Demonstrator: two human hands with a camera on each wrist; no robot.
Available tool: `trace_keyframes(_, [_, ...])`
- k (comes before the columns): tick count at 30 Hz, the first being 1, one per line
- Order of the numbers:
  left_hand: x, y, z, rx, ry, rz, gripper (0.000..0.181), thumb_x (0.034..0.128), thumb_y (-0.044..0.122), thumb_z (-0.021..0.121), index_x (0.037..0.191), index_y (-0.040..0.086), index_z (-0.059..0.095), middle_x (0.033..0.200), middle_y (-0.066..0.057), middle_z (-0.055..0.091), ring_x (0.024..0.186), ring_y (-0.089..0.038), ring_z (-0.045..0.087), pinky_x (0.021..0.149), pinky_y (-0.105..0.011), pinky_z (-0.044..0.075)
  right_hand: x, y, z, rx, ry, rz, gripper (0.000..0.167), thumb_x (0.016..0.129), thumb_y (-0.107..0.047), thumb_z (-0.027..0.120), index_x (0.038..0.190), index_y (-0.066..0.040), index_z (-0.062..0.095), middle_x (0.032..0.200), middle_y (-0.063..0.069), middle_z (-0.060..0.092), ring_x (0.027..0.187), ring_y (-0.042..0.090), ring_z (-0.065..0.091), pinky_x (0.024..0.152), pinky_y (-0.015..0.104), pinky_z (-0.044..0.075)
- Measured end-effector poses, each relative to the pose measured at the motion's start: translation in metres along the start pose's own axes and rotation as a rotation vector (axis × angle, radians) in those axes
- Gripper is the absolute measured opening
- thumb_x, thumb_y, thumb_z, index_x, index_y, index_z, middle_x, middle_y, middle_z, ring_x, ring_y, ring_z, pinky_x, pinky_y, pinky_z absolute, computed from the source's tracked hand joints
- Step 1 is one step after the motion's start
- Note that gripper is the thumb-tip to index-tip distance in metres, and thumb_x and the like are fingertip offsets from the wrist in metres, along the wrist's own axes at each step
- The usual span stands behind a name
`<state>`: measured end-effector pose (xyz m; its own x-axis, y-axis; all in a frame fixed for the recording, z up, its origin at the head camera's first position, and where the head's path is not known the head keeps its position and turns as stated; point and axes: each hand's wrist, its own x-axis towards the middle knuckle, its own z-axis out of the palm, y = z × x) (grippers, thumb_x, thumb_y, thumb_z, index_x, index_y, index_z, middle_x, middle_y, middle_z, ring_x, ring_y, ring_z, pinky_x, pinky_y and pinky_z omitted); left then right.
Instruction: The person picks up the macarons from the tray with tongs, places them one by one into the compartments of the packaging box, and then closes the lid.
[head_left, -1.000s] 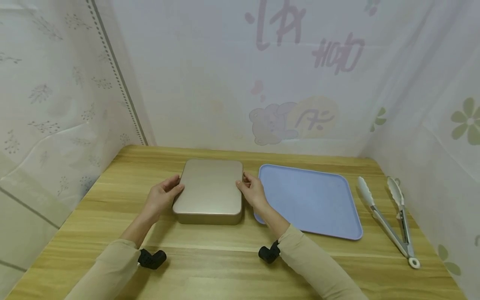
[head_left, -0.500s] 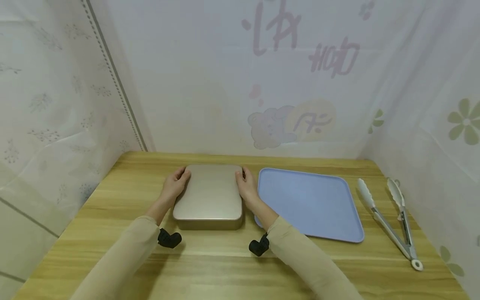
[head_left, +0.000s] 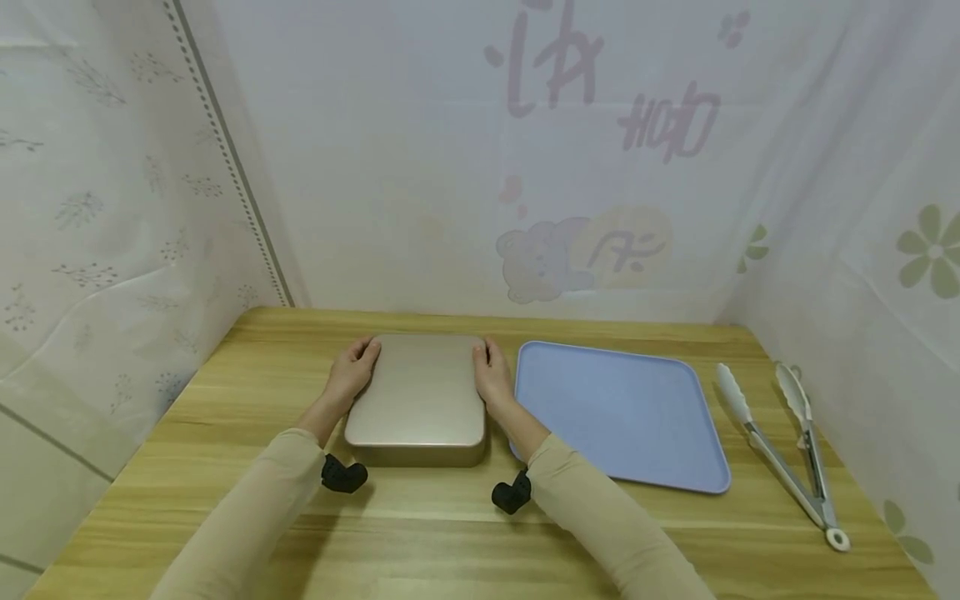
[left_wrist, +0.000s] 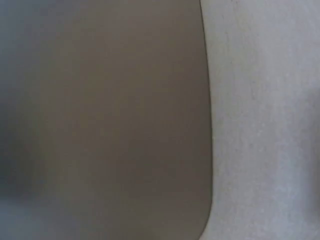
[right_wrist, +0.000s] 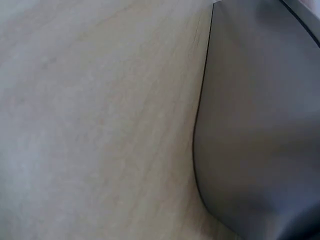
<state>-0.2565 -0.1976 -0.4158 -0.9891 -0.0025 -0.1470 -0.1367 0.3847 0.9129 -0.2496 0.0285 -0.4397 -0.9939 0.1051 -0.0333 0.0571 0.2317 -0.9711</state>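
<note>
A champagne-gold rectangular metal tin (head_left: 420, 392) with rounded corners and its lid on sits on the wooden table, left of the middle. My left hand (head_left: 350, 375) holds its left side near the far corner, thumb over the lid's edge. On the opposite side my right hand (head_left: 493, 377) grips it the same way. The other fingers lie along the sides, partly hidden. In the left wrist view the tin's wall (left_wrist: 125, 120) fills the left part. The right wrist view shows the wall (right_wrist: 255, 120) and, at its upper right, the lid's edge.
A blue shallow tray (head_left: 622, 417) lies flat just right of the tin, partly behind my right forearm. Farther right, metal tongs with pale scalloped tips (head_left: 806, 467) lie spread on the table (head_left: 420, 542). Printed curtains stand behind and at both sides.
Both hands have slid toward the tin's far corners, and the left hand has closed in against its side. The tin keeps its place beside the tray; the head view has tilted slightly.
</note>
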Motion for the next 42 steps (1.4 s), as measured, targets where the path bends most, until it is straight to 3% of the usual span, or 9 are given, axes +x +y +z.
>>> trace_keyframes(13, [-0.006, -0.010, 0.001, 0.018, 0.056, 0.031, 0.063, 0.0995, 0.044, 0.038, 0.143, -0.001, 0.037, 0.145, -0.023, 0.037, 0.133, -0.036, 0.036, 0.109, -0.044, 0.033, -0.002, 0.007, 0.005, 0.028, 0.025, 0.011, 0.045, 0.102, -0.023, 0.040, 0.139, 0.002, 0.040, 0.140, 0.019, 0.046, 0.131, 0.033, 0.041, 0.110, 0.042, 0.034])
trace_keyframes(16, [-0.004, -0.010, 0.001, 0.017, 0.054, 0.009, 0.059, 0.1011, 0.039, 0.037, 0.145, 0.000, 0.033, 0.148, -0.022, 0.034, 0.136, -0.036, 0.031, 0.113, -0.045, 0.028, -0.002, 0.007, 0.005, 0.048, 0.022, 0.005, 0.046, 0.102, -0.023, 0.039, 0.140, 0.003, 0.040, 0.141, 0.019, 0.044, 0.132, 0.033, 0.040, 0.110, 0.042, 0.034])
trace_keyframes(23, [-0.004, -0.009, 0.001, 0.039, 0.084, -0.025, 0.054, 0.1021, 0.035, 0.037, 0.144, 0.000, 0.036, 0.146, -0.021, 0.038, 0.135, -0.035, 0.034, 0.111, -0.045, 0.030, -0.001, 0.009, 0.007, 0.042, 0.035, -0.009, 0.045, 0.102, -0.023, 0.040, 0.138, 0.003, 0.042, 0.140, 0.019, 0.046, 0.131, 0.033, 0.041, 0.109, 0.041, 0.035])
trace_keyframes(42, [0.003, -0.008, 0.006, 0.110, 0.174, 0.037, 0.048, 0.1008, 0.034, 0.042, 0.136, 0.002, 0.049, 0.136, -0.020, 0.050, 0.126, -0.034, 0.046, 0.106, -0.045, 0.037, 0.004, 0.011, 0.005, 0.060, 0.103, -0.049, 0.042, 0.100, -0.019, 0.045, 0.134, 0.006, 0.047, 0.135, 0.021, 0.051, 0.127, 0.032, 0.046, 0.106, 0.040, 0.039])
